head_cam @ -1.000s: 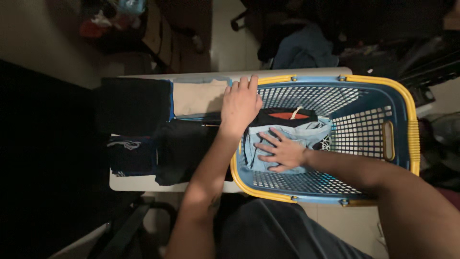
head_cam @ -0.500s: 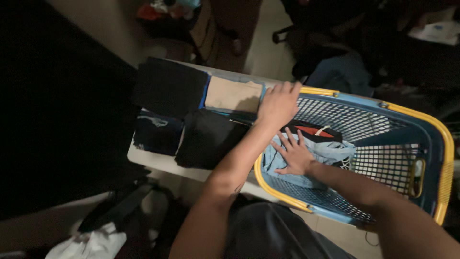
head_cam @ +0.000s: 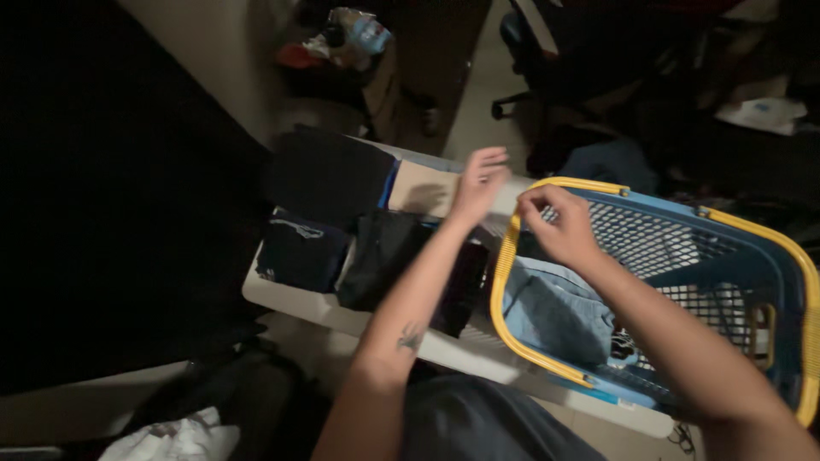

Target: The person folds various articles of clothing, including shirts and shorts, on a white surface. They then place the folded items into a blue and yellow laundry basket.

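- The right hand [head_cam: 559, 224] hovers over the near-left corner of the blue plastic laundry basket with a yellow rim [head_cam: 504, 282], fingers curled in as if pinching; whether it grips anything I cannot tell.
- The left hand [head_cam: 478, 183] is lifted just beside it, above the white desk [head_cam: 282, 294], fingers loosely spread and holding nothing.
- Directly below the right hand, inside the basket, lies a light blue fabric garment [head_cam: 551, 312], crumpled flat on the mesh floor.
- That garment looks soft, light and limp; it would likely sag and drag when lifted, so a pinch at a hem or a bunched fold seems the best hold.
- To the left of the left hand, folded dark clothes [head_cam: 329, 175] lie side by side on the desk, covering most of it.
- The basket rim stands up between the two hands, an edge cloth could snag on.
- Open room is scarce: a small bare patch of desk under the left hand, and the basket's far half.
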